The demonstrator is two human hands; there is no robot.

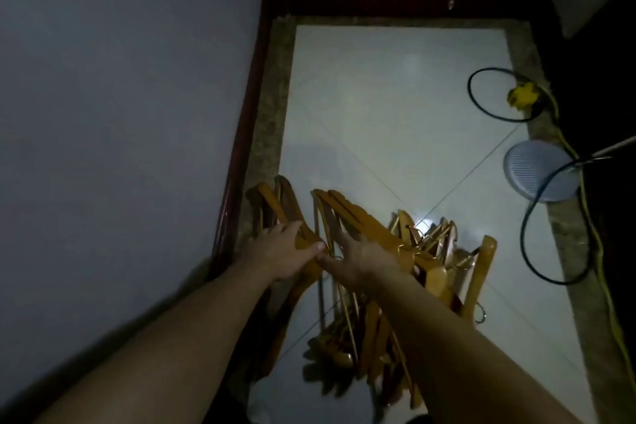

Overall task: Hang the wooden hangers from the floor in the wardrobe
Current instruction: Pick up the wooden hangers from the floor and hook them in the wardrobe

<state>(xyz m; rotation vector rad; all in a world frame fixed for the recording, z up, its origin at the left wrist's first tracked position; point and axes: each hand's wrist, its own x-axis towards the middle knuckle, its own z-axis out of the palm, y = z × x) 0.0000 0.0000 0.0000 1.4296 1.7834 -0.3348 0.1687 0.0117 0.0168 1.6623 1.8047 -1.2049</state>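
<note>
Pretty dim in here: a looped black cable (470, 93), a yellow plug (521, 96) and a round grey disc (540, 172) sit off to the right on the white tiled floor (395, 96), well apart from the pile. The hangers (364, 220) lie heaped on the floor near the left wall (120, 96), long arms mostly fanning away from the person, glossy orange-brown wood with metal hooks. The left hand (285, 251) straddles one hanger arm, can't tell if it's gripped, and the right hand (358, 258) lies spread flat on the heap.

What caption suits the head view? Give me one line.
Left hand and right hand reach into the hangers piled on the floor.
</note>
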